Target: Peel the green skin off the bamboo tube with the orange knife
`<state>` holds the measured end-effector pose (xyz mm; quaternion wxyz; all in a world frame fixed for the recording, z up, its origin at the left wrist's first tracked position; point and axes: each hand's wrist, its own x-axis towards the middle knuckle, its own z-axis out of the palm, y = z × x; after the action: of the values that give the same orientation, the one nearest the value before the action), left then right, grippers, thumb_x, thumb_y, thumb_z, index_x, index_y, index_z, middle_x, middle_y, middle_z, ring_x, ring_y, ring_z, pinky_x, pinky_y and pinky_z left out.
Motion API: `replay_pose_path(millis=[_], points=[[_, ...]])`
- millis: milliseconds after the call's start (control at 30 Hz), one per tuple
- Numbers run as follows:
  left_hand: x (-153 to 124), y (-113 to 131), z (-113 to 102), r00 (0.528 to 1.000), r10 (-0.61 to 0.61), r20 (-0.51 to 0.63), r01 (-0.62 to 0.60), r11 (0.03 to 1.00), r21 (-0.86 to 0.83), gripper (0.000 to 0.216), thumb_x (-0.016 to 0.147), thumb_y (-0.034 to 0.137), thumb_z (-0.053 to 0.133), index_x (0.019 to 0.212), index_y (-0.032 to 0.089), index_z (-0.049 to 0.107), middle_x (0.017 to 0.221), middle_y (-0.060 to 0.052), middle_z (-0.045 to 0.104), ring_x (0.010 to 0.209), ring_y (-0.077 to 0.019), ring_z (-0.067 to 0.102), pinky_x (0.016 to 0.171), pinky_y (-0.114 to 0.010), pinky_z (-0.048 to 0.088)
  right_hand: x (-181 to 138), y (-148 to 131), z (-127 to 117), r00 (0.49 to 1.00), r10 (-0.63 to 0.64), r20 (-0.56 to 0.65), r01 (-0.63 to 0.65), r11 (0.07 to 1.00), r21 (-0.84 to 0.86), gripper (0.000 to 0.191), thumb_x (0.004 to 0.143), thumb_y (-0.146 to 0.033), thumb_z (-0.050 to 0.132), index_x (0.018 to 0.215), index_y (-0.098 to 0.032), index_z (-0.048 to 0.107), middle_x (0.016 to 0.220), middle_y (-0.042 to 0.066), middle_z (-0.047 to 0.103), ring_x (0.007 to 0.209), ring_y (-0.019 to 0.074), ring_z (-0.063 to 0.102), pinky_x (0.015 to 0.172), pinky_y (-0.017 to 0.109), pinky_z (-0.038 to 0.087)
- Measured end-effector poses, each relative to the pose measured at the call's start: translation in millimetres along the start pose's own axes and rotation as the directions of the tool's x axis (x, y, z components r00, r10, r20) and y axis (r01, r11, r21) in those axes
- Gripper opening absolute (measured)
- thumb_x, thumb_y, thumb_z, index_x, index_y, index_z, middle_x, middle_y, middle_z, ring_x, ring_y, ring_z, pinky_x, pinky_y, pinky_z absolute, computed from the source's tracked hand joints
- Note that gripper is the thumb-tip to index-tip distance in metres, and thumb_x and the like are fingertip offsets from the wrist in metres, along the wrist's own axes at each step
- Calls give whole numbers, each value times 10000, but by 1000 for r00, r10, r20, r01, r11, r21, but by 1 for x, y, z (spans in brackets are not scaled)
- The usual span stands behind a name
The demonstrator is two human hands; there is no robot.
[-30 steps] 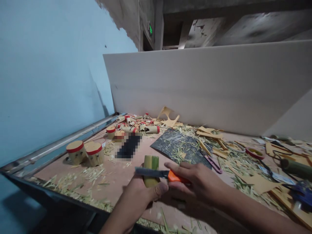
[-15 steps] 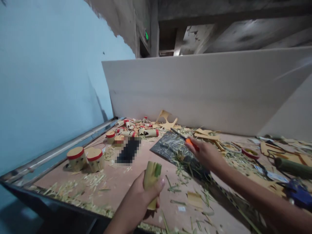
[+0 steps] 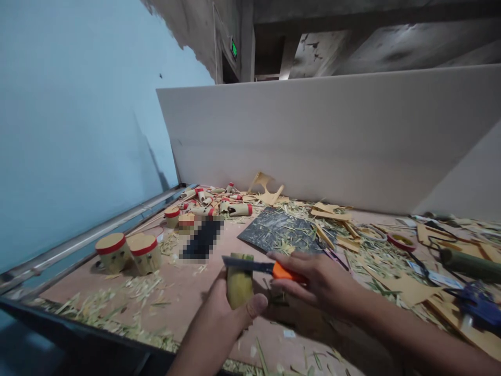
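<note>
One bamboo piece is btm ctr of frame, in your L grip, fingers wrapped round it. Its long axis runs near-vert. in frame, far end pointing up & away from you, lower end hidden by your hand. Your R grip is closed on the knife by its orange handle; blade points L, approx. crosswise over the piece's far end. Desk below; dark sheet up-R of the piece.

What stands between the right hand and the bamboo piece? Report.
The knife: the right hand grips its handle, its blade crossing the bamboo piece near the far end. The left thumb also lies at the piece's right side.
</note>
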<state>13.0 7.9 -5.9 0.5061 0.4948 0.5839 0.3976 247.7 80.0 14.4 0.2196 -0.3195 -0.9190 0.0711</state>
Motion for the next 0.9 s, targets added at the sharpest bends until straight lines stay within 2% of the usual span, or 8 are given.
replay_pose_path(millis=[133,233,300,367,433,600,767,900], points=[[1,-3,1,994,83,-73,-73,989,131,693,740,703,755,1238,231,656,939,-84,757,928,-326,708,792,-352,517,-4,-17,15,993,-79,89,81,996,-22,543,1046,-561,502,1452,-223,630,912,90,771,642,174,671,560,279,418],[-2,-1,5,991,76,-108,-52,977,205,659,794,723,677,1232,231,650,902,-75,760,858,-306,718,754,-333,516,-1,-10,15,998,-43,42,49,985,-164,552,1031,-596,510,1445,-255,638,896,87,782,577,173,656,524,275,373],[-4,0,8,991,69,-115,-43,976,211,642,813,725,654,1208,220,647,832,-53,740,743,-268,694,677,-308,496,4,7,9,993,92,-75,-109,956,-273,526,1051,-551,469,1440,-245,647,883,97,789,557,185,659,515,276,370],[-5,0,10,990,77,-115,-54,981,189,613,819,723,651,1165,217,649,775,-31,711,669,-238,659,624,-289,468,9,27,2,925,279,-257,-353,881,-316,525,1070,-500,415,1414,-196,669,845,115,793,573,219,682,516,289,388],[-4,-1,10,994,65,-93,-50,987,151,594,822,729,647,1126,219,646,745,-17,688,640,-220,639,598,-277,451,13,43,-1,875,344,-341,-444,850,-283,569,1059,-536,425,1393,-153,682,866,141,802,659,267,728,558,317,439],[2,-7,4,1000,12,0,-12,1000,23,632,854,764,593,1174,218,596,809,-26,697,728,-234,675,617,-281,482,11,40,6,925,304,-228,-340,930,-139,567,1054,-547,431,1374,-163,698,1032,153,819,831,292,779,671,350,535],[1,-4,-1,997,53,64,-41,984,-171,590,857,725,643,1114,194,666,1098,-98,758,1049,-285,694,930,-354,509,5,22,4,971,137,-195,-152,986,-62,556,1051,-489,453,1414,-127,668,1106,171,792,850,270,764,719,365,567],[-2,-2,-4,995,-30,99,51,976,-213,625,830,740,676,1145,200,655,1052,-89,758,954,-250,687,800,-322,501,1,10,5,992,-6,-128,-5,997,-81,551,1054,-509,486,1461,-168,633,890,107,759,672,215,706,598,318,526]])
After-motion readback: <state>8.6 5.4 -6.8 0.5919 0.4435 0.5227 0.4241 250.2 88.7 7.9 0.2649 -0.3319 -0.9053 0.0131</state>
